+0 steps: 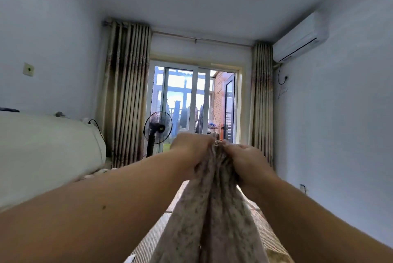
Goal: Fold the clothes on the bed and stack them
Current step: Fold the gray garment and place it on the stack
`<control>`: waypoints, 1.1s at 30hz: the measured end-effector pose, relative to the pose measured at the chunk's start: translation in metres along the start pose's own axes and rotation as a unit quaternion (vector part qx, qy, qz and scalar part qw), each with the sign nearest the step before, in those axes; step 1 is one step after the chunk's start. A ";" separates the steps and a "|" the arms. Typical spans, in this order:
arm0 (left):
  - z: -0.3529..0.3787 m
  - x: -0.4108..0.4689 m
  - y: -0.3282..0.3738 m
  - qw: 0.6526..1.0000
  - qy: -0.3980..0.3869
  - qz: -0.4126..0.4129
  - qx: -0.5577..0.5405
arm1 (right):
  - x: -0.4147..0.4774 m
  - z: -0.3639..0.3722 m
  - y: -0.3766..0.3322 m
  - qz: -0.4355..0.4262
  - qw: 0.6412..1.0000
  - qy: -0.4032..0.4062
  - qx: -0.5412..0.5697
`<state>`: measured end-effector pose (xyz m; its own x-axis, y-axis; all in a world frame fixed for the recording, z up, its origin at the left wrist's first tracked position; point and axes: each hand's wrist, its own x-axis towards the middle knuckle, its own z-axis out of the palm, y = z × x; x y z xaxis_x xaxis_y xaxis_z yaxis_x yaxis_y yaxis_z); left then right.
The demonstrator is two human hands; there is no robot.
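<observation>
A pale speckled garment (214, 218) hangs in front of me, bunched at its top edge and falling out of the bottom of the view. My left hand (191, 152) grips the top of the cloth on the left side. My right hand (246, 163) grips it right beside the left, the two hands almost touching. Both arms reach forward at chest height. The bed (153, 237) shows only as a striped mat under the hanging cloth, mostly hidden by it and by my arms.
A large white headboard or cushion (46, 152) stands at the left. A black standing fan (157, 133) is by the curtain (127, 92), in front of the glass balcony door (191, 103). An air conditioner (299, 37) hangs on the right wall.
</observation>
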<state>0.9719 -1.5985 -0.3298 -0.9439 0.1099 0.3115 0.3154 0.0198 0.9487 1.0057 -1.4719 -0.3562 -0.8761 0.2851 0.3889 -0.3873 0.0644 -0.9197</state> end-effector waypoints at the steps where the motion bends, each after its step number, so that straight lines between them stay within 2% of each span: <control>1: 0.006 -0.004 0.002 1.000 -0.023 0.005 -0.021 | -0.006 0.005 -0.002 -0.006 0.998 -0.040 0.046; 4: 0.007 -0.015 0.009 0.993 -0.112 0.021 -0.033 | -0.015 0.006 -0.009 -0.049 0.988 -0.129 0.065; 6: 0.000 -0.026 0.013 0.986 -0.148 0.071 0.023 | -0.014 0.001 -0.014 -0.063 0.991 -0.111 0.039; 7: -0.005 -0.027 0.012 0.981 -0.117 0.128 0.088 | -0.014 -0.003 -0.017 -0.059 0.993 -0.093 0.029; 9: -0.016 -0.025 0.003 0.943 0.023 0.241 0.228 | -0.012 -0.011 -0.021 -0.044 0.995 -0.087 0.024; 10: -0.022 -0.025 -0.002 0.937 0.057 0.237 0.251 | -0.012 -0.013 -0.023 -0.038 0.993 -0.104 0.030; 11: -0.027 -0.025 -0.009 0.951 0.035 0.190 0.243 | -0.012 -0.015 -0.025 -0.033 0.990 -0.129 0.039; 13: -0.036 -0.021 -0.022 0.984 -0.113 0.046 0.132 | -0.011 -0.020 -0.027 -0.027 0.984 -0.172 0.041; 14: -0.040 -0.019 -0.027 0.979 -0.191 -0.001 0.076 | -0.010 -0.023 -0.029 -0.026 0.982 -0.188 0.027; 15: -0.045 -0.013 -0.033 0.969 -0.240 -0.017 0.051 | -0.008 -0.027 -0.029 -0.023 0.980 -0.199 0.005; 17: -0.052 -0.004 -0.041 0.961 -0.272 -0.025 0.045 | -0.002 -0.037 -0.029 0.002 0.976 -0.210 -0.055; 20: -0.053 0.013 -0.049 0.961 -0.257 -0.047 0.092 | 0.014 -0.054 -0.021 0.067 0.967 -0.198 -0.143; 22: -0.047 0.019 -0.053 0.952 -0.230 -0.031 0.200 | 0.025 -0.062 -0.013 0.082 0.959 -0.181 -0.200; 24: -0.036 0.028 -0.057 0.920 -0.194 0.002 0.342 | 0.034 -0.065 0.003 0.079 0.948 -0.151 -0.269; 27: -0.012 0.046 -0.069 0.832 -0.135 0.072 0.533 | 0.051 -0.063 0.032 0.039 0.940 -0.066 -0.331; 29: 0.005 0.058 -0.079 0.806 -0.078 0.100 0.578 | 0.068 -0.059 0.047 0.002 0.934 -0.015 -0.357; 31: 0.018 0.074 -0.087 0.816 -0.026 0.116 0.566 | 0.083 -0.059 0.055 -0.014 0.940 0.020 -0.339; 33: 0.024 0.087 -0.090 0.849 0.008 0.132 0.512 | 0.092 -0.061 0.058 -0.028 0.952 0.032 -0.304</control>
<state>0.8636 -1.5668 -0.3896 -0.8252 0.2327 0.5147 0.4292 0.8507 0.3035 0.9200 -1.3838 -0.3766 -0.8322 0.3212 0.4520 -0.1785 0.6166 -0.7668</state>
